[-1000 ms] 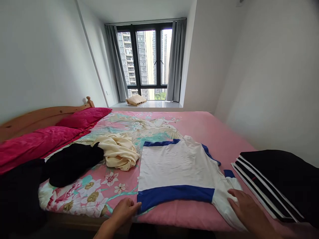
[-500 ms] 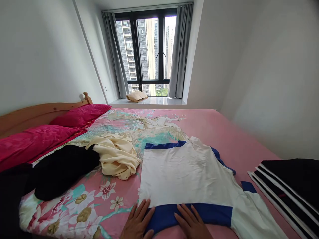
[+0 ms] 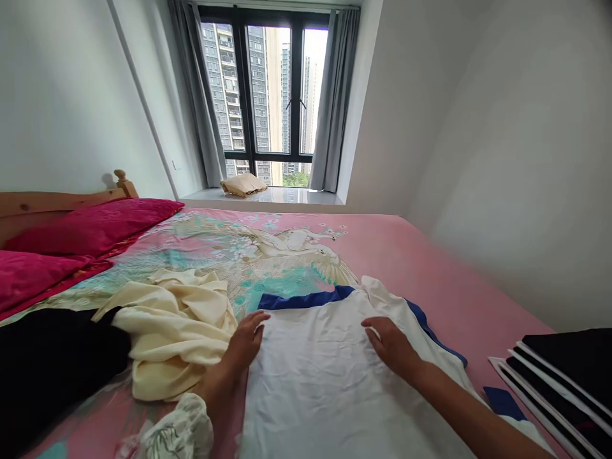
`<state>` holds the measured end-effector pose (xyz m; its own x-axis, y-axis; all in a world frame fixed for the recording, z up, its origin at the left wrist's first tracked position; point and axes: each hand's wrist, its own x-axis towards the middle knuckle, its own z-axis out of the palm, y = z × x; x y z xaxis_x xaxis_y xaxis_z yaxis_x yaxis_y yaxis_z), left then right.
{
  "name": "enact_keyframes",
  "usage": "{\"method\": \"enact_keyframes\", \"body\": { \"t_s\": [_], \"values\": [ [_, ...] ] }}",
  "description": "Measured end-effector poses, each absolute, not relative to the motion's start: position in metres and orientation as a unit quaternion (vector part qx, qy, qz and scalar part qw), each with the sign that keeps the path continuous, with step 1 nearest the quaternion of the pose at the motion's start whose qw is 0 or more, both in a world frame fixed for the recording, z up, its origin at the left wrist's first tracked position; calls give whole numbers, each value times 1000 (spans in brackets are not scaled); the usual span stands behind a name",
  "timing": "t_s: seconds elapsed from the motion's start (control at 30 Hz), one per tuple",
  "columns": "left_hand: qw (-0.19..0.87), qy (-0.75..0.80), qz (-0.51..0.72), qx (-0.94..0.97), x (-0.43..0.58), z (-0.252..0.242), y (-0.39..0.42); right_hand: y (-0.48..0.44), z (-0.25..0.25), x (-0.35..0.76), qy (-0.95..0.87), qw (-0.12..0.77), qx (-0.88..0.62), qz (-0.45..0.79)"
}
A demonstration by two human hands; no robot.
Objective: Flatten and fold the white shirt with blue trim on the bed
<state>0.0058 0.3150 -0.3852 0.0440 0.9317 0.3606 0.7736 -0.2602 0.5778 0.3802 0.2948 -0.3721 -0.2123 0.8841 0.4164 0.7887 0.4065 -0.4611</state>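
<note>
A white shirt with blue trim lies spread on the bed in the head view. My left hand is at its far left corner, beside the blue band, with thumb and fingers apart. Over the upper right part of the shirt, my right hand has its fingers slightly bent and parted, holding nothing. Whether either hand touches the cloth I cannot tell. A crumpled cream garment lies just left of my left hand.
Black clothing lies at the left. Folded black and white clothes are stacked at the right edge. Red pillows rest by the wooden headboard. A folded beige item sits on the window sill.
Both hands have left the shirt's near blue band and moved forward to its far part. The camera view has shifted, and the near blue band is out of sight.
</note>
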Motion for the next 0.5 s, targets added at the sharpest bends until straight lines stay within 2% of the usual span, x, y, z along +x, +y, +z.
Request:
{"method": "enact_keyframes", "body": {
  "t_s": [0.2, 0.37, 0.5],
  "values": [
    [79, 646, 317, 690, 0, -415, 412, 390, -354, 423, -705, 226, -669, 66],
    [30, 693, 272, 667, 24, -457, 417, 461, -352, 441, -634, 179, -749, 74],
    [-21, 698, 241, 674, 26, -467, 412, 457, -351, 433, -632, 168, -753, 80]
  ]
}}
